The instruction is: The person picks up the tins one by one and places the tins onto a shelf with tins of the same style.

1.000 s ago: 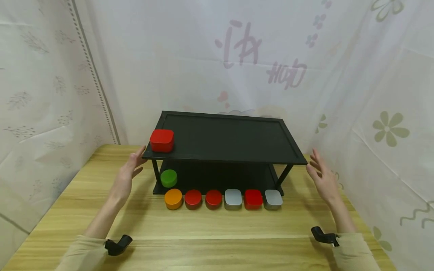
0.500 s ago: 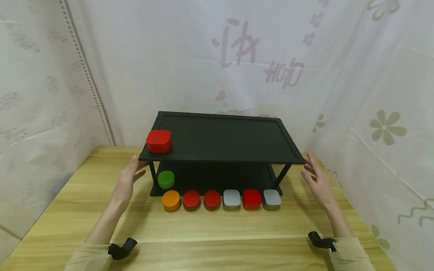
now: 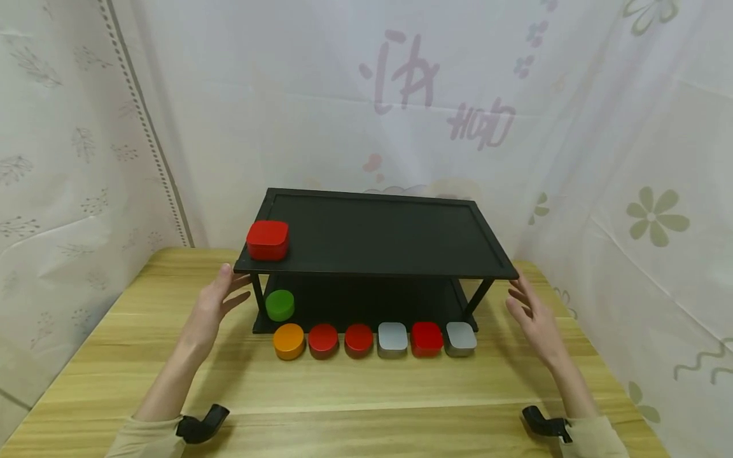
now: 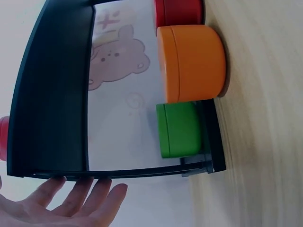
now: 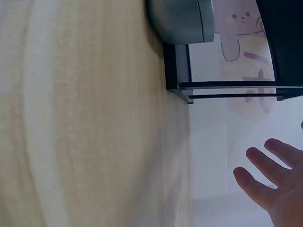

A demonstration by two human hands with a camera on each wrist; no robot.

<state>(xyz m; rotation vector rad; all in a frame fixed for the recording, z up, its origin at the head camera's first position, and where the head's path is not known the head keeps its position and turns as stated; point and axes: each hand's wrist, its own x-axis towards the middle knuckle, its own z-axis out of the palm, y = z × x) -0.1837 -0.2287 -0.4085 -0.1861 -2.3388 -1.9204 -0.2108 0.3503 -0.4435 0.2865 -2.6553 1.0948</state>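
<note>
A black two-tier rack stands on the table between my two hands. At its left side, my left hand has its fingers extended; in the left wrist view the fingertips lie at the side frame and seem to touch it. My right hand is beside the right end with fingers spread, apart from the frame in the right wrist view. On the upper tier's front left corner sits a red square tin. A green round tin is on the lower tier, far left.
Along the rack's front runs a row of tins: orange round, red round, another red round, silver square, red square and silver square. A patterned white curtain hangs behind the wooden table.
Both hands have come slightly closer to the rack's ends, the right one moving left. The head view has shifted a little. The tins keep their places on and before the rack.
</note>
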